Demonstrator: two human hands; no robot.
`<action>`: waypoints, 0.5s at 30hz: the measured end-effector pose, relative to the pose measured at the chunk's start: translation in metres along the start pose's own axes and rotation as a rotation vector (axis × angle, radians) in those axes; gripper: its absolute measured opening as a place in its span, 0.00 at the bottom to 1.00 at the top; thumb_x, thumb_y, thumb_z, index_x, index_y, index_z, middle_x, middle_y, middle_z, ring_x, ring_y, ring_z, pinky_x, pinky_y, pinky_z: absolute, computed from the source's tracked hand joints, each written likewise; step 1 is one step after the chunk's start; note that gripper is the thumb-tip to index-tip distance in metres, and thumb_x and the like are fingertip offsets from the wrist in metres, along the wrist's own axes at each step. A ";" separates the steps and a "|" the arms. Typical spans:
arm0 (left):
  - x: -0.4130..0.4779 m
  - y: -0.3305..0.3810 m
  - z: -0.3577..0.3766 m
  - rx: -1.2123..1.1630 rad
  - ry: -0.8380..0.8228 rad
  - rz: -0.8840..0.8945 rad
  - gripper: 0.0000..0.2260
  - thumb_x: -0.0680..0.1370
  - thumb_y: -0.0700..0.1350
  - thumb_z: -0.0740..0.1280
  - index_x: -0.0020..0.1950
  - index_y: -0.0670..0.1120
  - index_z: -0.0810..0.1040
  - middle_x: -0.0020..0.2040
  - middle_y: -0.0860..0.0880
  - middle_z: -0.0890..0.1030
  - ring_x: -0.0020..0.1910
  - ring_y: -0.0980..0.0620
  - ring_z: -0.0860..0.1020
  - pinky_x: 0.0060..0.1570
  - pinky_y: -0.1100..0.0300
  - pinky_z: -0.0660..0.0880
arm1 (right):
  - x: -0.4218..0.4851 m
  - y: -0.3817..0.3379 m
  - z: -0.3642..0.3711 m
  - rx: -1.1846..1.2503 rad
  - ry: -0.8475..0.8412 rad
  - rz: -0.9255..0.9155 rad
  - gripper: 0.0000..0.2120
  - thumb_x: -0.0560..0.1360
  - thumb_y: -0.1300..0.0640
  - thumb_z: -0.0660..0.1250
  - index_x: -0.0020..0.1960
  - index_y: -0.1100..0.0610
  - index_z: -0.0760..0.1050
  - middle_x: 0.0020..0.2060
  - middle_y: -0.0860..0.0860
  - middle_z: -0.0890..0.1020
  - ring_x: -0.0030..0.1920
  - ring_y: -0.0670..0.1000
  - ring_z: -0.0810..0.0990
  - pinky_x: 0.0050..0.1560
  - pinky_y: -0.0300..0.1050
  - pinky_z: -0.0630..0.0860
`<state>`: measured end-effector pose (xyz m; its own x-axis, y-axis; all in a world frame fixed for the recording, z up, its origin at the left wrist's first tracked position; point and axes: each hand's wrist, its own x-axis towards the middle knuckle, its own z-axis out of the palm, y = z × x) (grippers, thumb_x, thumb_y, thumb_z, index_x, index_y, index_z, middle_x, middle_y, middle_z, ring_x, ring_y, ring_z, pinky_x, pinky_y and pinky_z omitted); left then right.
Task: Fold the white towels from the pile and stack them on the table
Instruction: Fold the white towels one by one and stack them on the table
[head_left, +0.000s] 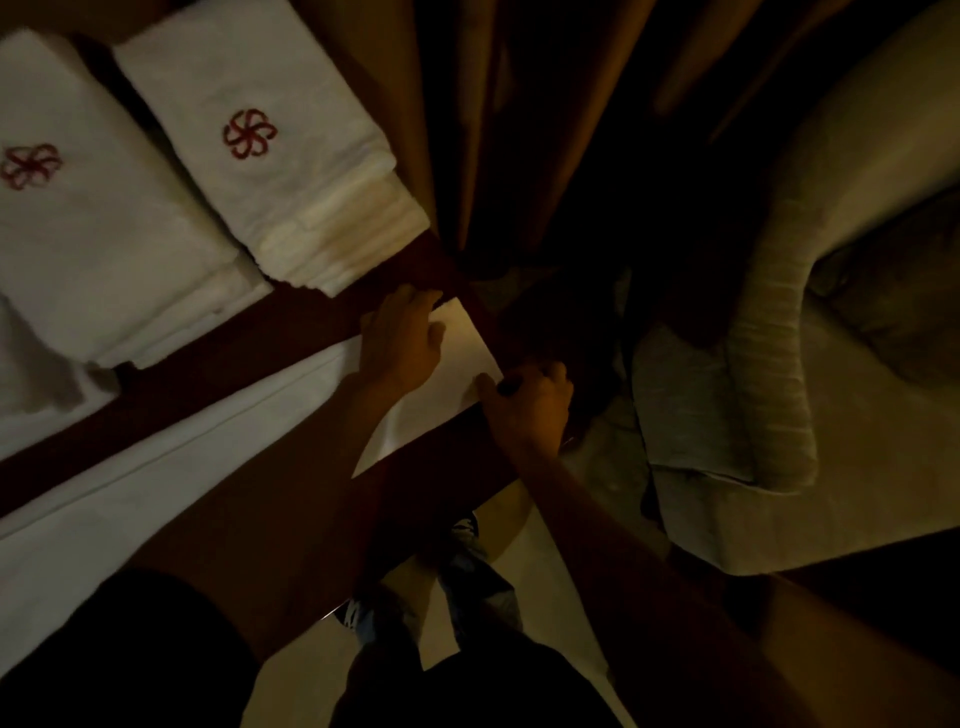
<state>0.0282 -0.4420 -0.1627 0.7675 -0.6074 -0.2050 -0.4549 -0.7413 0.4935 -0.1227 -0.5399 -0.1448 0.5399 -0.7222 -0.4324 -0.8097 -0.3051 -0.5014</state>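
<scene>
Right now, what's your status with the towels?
Left hand flat on towel. Right hand pinching its edge. Two folded stacks alongside. Nothing seen in the way.

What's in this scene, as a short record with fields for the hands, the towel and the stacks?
towel: white, spread along the table
left hand: flat on the towel's end
right hand: pinches the towel's edge at the table edge
folded stacks: left stack beside right stack, red flower emblem on each
background: brown curtain, pale armchair

The single head camera looks steeply down, close above the table edge.
</scene>
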 end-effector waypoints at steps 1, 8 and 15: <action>0.001 -0.001 -0.001 -0.023 0.003 0.000 0.18 0.80 0.44 0.67 0.70 0.45 0.73 0.65 0.42 0.75 0.67 0.41 0.72 0.64 0.39 0.69 | 0.000 -0.003 0.000 0.061 0.001 0.003 0.15 0.76 0.43 0.70 0.54 0.54 0.80 0.64 0.51 0.70 0.66 0.55 0.66 0.64 0.55 0.73; -0.004 -0.011 -0.029 -0.250 0.030 -0.052 0.14 0.77 0.47 0.71 0.60 0.43 0.79 0.57 0.45 0.80 0.57 0.46 0.78 0.53 0.56 0.73 | -0.021 -0.026 -0.002 0.285 0.084 -0.083 0.07 0.77 0.50 0.71 0.47 0.52 0.75 0.53 0.46 0.71 0.43 0.40 0.72 0.40 0.33 0.69; -0.039 -0.033 -0.077 -0.319 0.114 -0.063 0.14 0.77 0.50 0.72 0.58 0.44 0.81 0.51 0.47 0.83 0.50 0.51 0.80 0.47 0.60 0.72 | -0.059 -0.055 0.002 0.369 0.142 -0.242 0.05 0.76 0.50 0.70 0.48 0.49 0.75 0.40 0.40 0.77 0.40 0.41 0.77 0.39 0.46 0.79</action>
<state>0.0483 -0.3723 -0.1055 0.8432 -0.5142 -0.1568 -0.2548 -0.6391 0.7257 -0.1094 -0.4798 -0.0929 0.6454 -0.7433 -0.1759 -0.5143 -0.2525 -0.8196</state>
